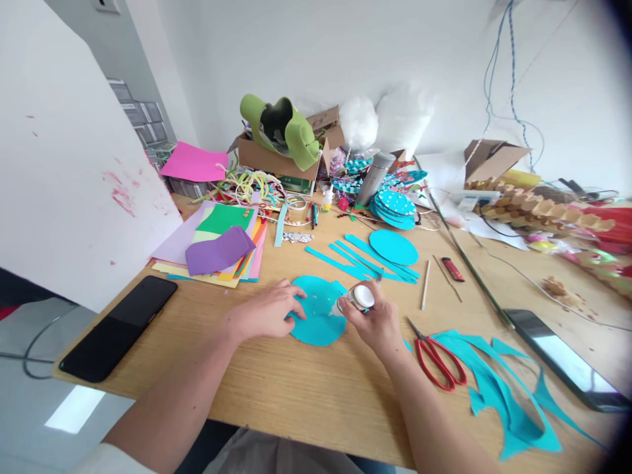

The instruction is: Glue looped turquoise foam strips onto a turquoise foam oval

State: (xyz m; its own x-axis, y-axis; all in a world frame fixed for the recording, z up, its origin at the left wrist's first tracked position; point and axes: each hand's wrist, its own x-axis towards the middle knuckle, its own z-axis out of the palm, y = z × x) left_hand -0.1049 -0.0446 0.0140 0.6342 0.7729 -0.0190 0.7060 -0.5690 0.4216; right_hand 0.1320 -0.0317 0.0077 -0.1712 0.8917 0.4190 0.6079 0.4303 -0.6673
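A round piece of turquoise paper (318,329) lies flat on the table in front of me, with a few small pale spots on it. On its left edge rest the fingertips of my left hand (275,311), fingers apart and holding nothing. My right hand (378,324) is wrapped round a small white bottle (363,297), likely of glue, tipped so its round base faces me and its narrow end points down at the paper. Whether the tip touches the paper I cannot tell. Beyond lie a turquoise oval (394,247) and several turquoise strips (340,263).
Red-handled scissors (439,362) and turquoise offcuts (508,388) lie right of my right forearm. A black phone (118,328) lies at the left edge, another phone (567,359) at the right. Coloured sheets (222,250) are stacked back left; a grey flask (376,178) leans behind.
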